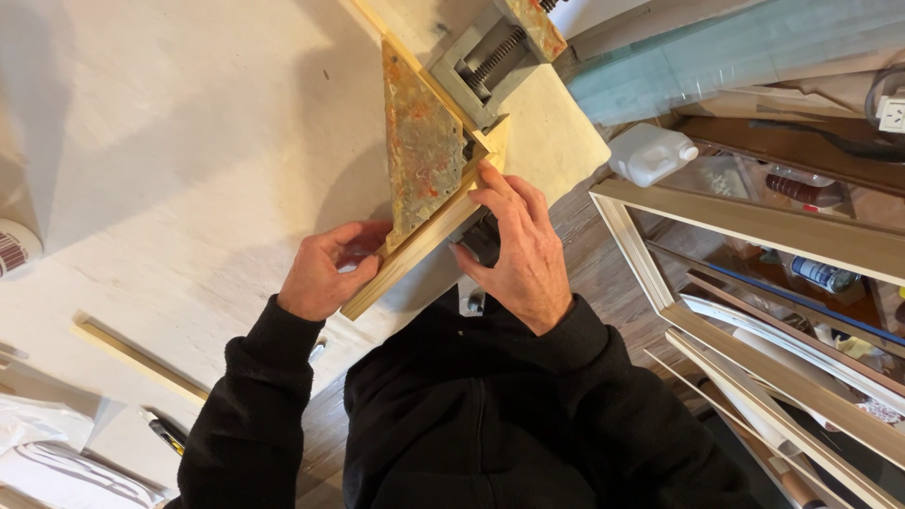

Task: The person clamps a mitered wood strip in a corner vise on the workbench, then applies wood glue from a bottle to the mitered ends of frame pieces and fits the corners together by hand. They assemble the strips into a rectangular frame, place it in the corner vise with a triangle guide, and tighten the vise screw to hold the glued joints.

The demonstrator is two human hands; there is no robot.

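Observation:
A rusty metal corner clamp with a grey screw vise sits on the pale workbench. Two light wooden moulding strips meet at a right angle in it. My left hand pinches the near end of the lower strip against the clamp's triangular plate. My right hand lies over the corner joint, fingertips pressing on the wood beside the vise. Both arms wear black sleeves.
A loose wooden strip lies on the bench at left, near papers and a round tin at the edge. At right stand leaning picture frames, a white plastic bottle and glass sheets on the wood floor.

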